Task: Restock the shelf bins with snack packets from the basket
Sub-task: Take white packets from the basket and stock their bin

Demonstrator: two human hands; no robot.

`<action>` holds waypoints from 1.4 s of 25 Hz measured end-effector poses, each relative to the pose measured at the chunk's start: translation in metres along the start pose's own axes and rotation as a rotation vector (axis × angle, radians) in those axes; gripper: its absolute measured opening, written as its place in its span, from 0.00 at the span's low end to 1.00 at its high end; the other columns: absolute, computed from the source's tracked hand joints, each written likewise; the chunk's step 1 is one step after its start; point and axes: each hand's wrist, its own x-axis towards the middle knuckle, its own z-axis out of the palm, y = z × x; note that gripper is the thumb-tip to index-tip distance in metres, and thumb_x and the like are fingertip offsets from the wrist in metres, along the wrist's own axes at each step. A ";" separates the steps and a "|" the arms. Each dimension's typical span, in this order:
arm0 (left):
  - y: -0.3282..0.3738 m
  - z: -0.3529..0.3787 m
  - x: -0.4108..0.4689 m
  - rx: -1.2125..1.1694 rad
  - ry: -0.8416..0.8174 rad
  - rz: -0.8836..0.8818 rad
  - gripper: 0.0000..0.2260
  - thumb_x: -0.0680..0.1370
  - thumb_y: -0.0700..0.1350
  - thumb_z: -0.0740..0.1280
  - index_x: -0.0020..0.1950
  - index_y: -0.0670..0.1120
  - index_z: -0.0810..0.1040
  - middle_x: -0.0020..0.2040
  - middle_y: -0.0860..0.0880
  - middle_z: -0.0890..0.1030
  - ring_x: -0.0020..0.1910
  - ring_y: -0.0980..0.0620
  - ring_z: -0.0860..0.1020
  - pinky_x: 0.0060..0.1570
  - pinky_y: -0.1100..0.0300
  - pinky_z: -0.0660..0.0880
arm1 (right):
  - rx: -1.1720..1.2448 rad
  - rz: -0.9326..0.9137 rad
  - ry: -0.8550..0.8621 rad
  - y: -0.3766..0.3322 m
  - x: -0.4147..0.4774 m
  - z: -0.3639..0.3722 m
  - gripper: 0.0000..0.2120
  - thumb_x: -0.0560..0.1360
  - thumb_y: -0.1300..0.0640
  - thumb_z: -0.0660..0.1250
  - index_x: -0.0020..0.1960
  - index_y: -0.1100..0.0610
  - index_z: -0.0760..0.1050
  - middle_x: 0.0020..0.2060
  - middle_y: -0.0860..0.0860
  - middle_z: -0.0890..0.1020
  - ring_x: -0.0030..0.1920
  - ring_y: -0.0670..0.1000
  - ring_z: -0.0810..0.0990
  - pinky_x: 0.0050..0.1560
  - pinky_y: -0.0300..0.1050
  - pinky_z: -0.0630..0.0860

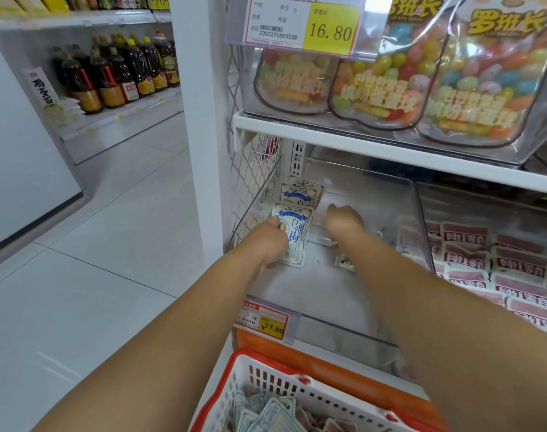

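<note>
A yellow and white price tag (263, 322) on the front lip of the clear bin (312, 288) reads "17.80". Inside the bin, at its left wall, the left grip (270, 241) has its fingers curled round the edge of a white and blue snack packet (297, 221) printed "三蒸三晒" and "白梅", holding it upright. Just behind it, deeper in the bin, two more packets (302, 193) of the same print stand leaning against the back. The right grip (344, 221) is in the middle of the bin with its fingers curled downward; I cannot tell whether it holds anything. A small pale packet (344, 262) lies on the bin floor beside the right wrist.

Above the bin, a white shelf (359, 141) carries candy bags (387, 79) of coloured balls labelled "罗班长", and a tag (303, 23) reading "16.80" with the number 2302271603538. To the right of the bin, past its clear wall, the next bin is filled with red packets (496, 263) marked "网红零食". To the left of the bin stands a wire mesh panel (253, 169), then a white pillar (197, 120).

Below the bin's front edge sits the red-rimmed white basket (266, 381), holding more blue-white packets (266, 413). Much of the bin floor between the arms is bare. Far left of the bin, across pale floor tiles (110, 244), dark bottles (116, 73) line another shelf.
</note>
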 end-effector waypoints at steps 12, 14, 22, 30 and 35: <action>-0.012 -0.002 0.010 0.050 -0.089 -0.048 0.29 0.79 0.34 0.55 0.78 0.53 0.57 0.73 0.48 0.69 0.66 0.45 0.73 0.63 0.48 0.74 | -1.227 0.025 -0.341 0.009 0.002 -0.035 0.38 0.64 0.38 0.76 0.67 0.56 0.74 0.64 0.53 0.77 0.59 0.57 0.78 0.59 0.48 0.76; -0.015 -0.002 0.010 0.030 -0.090 -0.062 0.28 0.80 0.35 0.55 0.78 0.52 0.58 0.73 0.47 0.69 0.66 0.44 0.73 0.63 0.47 0.74 | -1.204 0.038 -0.330 0.007 -0.003 -0.033 0.37 0.66 0.38 0.75 0.68 0.56 0.72 0.64 0.54 0.77 0.60 0.57 0.77 0.60 0.48 0.75; -0.019 -0.004 0.006 -0.005 -0.039 -0.024 0.26 0.80 0.37 0.58 0.77 0.50 0.60 0.70 0.45 0.71 0.61 0.45 0.76 0.57 0.52 0.77 | 0.018 0.203 -0.382 0.004 -0.026 0.024 0.16 0.73 0.50 0.74 0.42 0.60 0.70 0.32 0.55 0.74 0.23 0.49 0.74 0.20 0.35 0.67; -0.013 -0.002 0.002 -0.102 -0.044 -0.015 0.26 0.80 0.37 0.58 0.76 0.55 0.64 0.71 0.51 0.69 0.60 0.50 0.72 0.60 0.53 0.73 | 0.254 -0.123 -0.078 0.009 -0.014 0.045 0.17 0.71 0.58 0.75 0.39 0.55 0.65 0.39 0.58 0.79 0.33 0.57 0.79 0.38 0.50 0.79; -0.010 0.000 0.004 -0.200 -0.057 -0.065 0.23 0.82 0.39 0.57 0.76 0.54 0.64 0.74 0.47 0.66 0.67 0.48 0.68 0.59 0.51 0.72 | -0.624 -0.220 -0.106 -0.006 0.006 -0.022 0.06 0.76 0.63 0.65 0.41 0.61 0.75 0.44 0.55 0.76 0.44 0.54 0.76 0.47 0.45 0.76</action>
